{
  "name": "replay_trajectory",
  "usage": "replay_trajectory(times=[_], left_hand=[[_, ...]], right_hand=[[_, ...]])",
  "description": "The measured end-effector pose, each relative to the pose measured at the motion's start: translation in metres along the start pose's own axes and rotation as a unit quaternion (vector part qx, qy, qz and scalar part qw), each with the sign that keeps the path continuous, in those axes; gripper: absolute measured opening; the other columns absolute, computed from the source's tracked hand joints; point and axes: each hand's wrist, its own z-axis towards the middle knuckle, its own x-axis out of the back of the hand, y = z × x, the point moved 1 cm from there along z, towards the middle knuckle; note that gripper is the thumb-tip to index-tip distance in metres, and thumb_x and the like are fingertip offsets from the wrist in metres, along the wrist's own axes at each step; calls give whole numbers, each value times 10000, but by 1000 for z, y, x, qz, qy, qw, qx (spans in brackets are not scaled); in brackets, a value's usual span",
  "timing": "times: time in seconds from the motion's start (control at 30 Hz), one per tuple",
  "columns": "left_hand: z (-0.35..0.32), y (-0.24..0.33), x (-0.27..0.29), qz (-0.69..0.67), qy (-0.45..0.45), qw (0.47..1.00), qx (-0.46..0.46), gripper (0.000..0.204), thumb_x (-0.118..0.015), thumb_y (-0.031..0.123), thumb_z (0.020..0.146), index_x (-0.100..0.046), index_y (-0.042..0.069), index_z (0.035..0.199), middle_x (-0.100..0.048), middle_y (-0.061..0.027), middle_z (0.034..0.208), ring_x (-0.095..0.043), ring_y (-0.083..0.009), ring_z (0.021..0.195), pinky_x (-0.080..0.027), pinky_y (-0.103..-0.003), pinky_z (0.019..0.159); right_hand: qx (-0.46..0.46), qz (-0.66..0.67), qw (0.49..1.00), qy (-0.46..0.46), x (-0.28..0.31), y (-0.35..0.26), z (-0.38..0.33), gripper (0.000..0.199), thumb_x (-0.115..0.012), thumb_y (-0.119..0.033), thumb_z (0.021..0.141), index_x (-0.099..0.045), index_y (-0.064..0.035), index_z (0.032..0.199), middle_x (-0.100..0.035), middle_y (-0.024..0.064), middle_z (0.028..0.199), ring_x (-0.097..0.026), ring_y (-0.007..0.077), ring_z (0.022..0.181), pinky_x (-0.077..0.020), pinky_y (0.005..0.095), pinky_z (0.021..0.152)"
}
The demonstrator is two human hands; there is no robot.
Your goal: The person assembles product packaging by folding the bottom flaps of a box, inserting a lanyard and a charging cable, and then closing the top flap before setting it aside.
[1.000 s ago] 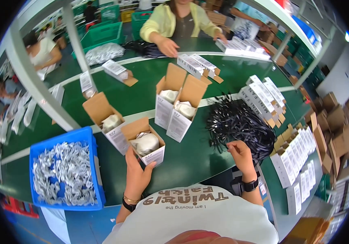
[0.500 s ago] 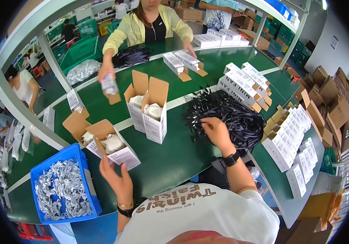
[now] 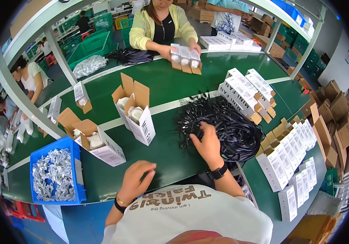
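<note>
While the right hand [image 3: 207,143] digs loosely curled fingers into the black cable pile [image 3: 223,126] mid-belt, the left hand [image 3: 135,181] hovers empty and relaxed near an open box [image 3: 101,144]. Cables look light, limp, tangle-prone; best pinched singly at a plug end.

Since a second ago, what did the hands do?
The left hand let go of the open box and drew back, empty. The right hand stayed on the pile of black cables. The blue bin stayed beside the box.
</note>
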Motion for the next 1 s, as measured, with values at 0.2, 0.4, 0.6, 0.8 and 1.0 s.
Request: replay_trajectory(times=[0.2, 0.4, 0.6, 0.8, 1.0], left_hand=[[33, -7, -51, -34, -80, 995, 49, 348, -644, -35, 787, -558, 25, 1119, -591, -145, 1118, -583, -243, 1005, -461, -327, 815], [63, -20, -108, -425, 54, 899, 93, 318, -568, 88, 886, -535, 7, 1192, -533, -142, 1260, -551, -244, 1107, -457, -361, 909], [74, -29, -100, -463, 27, 881, 89, 281, -476, 168, 961, -526, -9, 1173, -567, -119, 1042, -569, -210, 923, -481, -355, 857], [79, -31, -47, -376, 169, 906, 100, 269, -419, 210, 1003, -529, -15, 1103, -481, -25, 683, -509, -138, 635, -486, -332, 691], [38, -25, -9, -400, 320, 856, 73, 257, -411, 209, 1007, -530, -9, 1074, -408, 1, 632, -423, -102, 571, -421, -277, 580]], right_hand=[[61, 75, 986, -133, 6, -5, 5, 143, -683, -116, 765, -590, -22, 818, -620, 127, 926, -598, 308, 744, -489, 379, 636], [263, 232, 903, -249, 47, -81, 24, 66, -605, -68, 753, -649, -76, 802, -576, 77, 817, -595, 280, 801, -484, 380, 663], [398, 384, 816, -169, 86, -81, 46, 173, -620, -97, 775, -668, -75, 940, -623, 107, 1057, -591, 303, 919, -465, 426, 773], [199, 261, 943, -46, 95, -40, 48, 164, -659, -82, 779, -668, -11, 926, -628, 148, 1078, -585, 327, 1001, -460, 384, 857], [186, 119, 947, -234, 21, 36, 6, 229, -655, -70, 785, -656, -16, 1007, -635, 134, 1074, -585, 319, 1009, -462, 384, 875]])
